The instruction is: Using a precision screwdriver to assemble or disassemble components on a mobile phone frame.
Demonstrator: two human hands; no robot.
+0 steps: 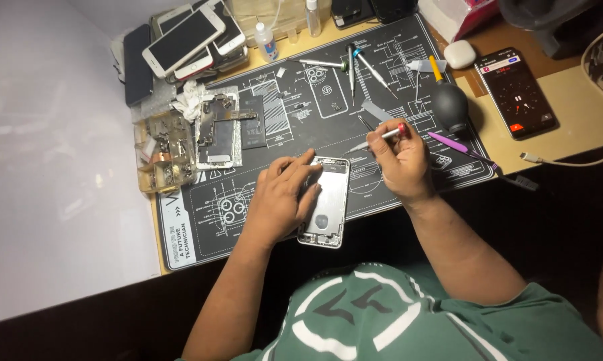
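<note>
- Dark repair mat (261, 220) covers the counter (569, 113).
- Left hand (278, 200) presses flat, fingers apart, on the phone housing (326, 204) at the mat's near edge.
- Right hand (402, 160) is clamped on a screwdriver (381, 136).

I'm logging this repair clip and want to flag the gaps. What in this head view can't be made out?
- Screwdriver tip: too small to tell whether it touches the phone shell.
- Phone shell's left edge: hidden under the left hand.
- Screwdriver grip: covered by the right hand.
- Small parts in the clear tray: too small to tell apart.
- Stacked phones: cut by the top edge.
</note>
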